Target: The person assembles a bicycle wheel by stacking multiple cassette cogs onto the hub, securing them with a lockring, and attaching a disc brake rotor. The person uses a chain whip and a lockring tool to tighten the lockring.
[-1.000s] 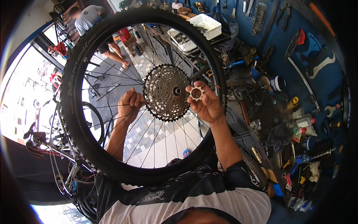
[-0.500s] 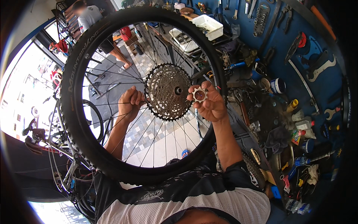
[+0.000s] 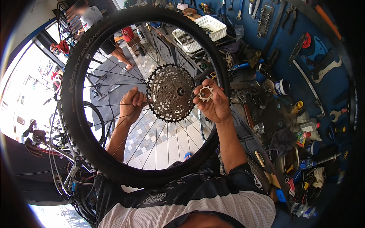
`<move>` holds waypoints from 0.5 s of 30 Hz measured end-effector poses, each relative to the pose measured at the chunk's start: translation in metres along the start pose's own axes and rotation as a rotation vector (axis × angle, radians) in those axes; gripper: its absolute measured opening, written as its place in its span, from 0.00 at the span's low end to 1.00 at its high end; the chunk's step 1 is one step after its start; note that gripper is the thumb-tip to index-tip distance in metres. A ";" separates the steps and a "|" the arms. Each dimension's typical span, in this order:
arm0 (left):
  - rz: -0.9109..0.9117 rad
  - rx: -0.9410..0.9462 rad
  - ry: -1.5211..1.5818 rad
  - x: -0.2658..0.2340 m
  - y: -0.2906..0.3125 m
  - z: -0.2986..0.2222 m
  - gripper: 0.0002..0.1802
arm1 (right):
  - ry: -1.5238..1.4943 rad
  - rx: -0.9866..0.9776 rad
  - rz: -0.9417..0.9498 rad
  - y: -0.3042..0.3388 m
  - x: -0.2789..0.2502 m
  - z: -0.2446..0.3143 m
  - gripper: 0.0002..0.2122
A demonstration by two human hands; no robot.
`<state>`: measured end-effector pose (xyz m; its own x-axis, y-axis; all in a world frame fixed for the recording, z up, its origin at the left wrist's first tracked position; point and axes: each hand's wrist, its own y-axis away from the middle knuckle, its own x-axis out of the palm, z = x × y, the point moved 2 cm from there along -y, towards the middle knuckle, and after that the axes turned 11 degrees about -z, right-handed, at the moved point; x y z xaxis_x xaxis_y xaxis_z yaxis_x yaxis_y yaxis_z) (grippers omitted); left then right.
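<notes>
- Small toothed sprocket (image 3: 205, 99): in the right hand (image 3: 216, 108), thumb and fingers clamped round its rim, teeth and open centre showing.
- Key relation: sprocket sits just right of the big cassette (image 3: 167, 104), close to the dark axle end (image 3: 181, 91) and apart from it, about level with it.
- Axis: round part, so no long axis; its face and hole look up toward the camera, much as the axle end does (fisheye bend, so exact tilt unclear).
- Nearer hand: right, plainly; the cassette lies between the sprocket and the left hand (image 3: 132, 106).
- Right pose: forearm rises from lower right, hand in front of the wheel (image 3: 152, 178), fingers pointing up and inward.
- Left pose: forearm rises behind the spokes (image 3: 156, 146), fingers curled, tips by the cassette's left edge. Can't tell what, if anything, they grip.
- Hands: well apart, one on each side of the cassette.
- Wheel: cassette face toward the wearer, lower tyre up against the shirt (image 3: 156, 198).
- Around: white basket (image 3: 217, 35) beyond the wheel, tools on the blue wall (image 3: 248, 34) at right, bicycle at left (image 3: 74, 157), another person (image 3: 91, 18) upper left.
</notes>
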<state>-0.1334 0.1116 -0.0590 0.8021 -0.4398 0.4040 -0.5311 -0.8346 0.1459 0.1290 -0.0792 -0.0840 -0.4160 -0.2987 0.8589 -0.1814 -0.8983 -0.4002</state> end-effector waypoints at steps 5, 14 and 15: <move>-0.043 0.014 -0.001 0.009 0.005 -0.001 0.32 | 0.125 -0.033 -0.131 0.000 0.006 0.001 0.19; -0.057 0.022 -0.012 0.008 0.004 0.001 0.32 | 0.074 -0.046 -0.093 0.000 -0.010 0.000 0.19; -0.067 0.027 -0.012 0.008 0.004 0.001 0.32 | 0.090 -0.047 -0.088 0.000 -0.007 0.000 0.21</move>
<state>-0.1289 0.1042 -0.0557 0.8389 -0.3865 0.3833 -0.4688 -0.8709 0.1477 0.1315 -0.0774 -0.0899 -0.4746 -0.1872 0.8601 -0.2614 -0.9031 -0.3408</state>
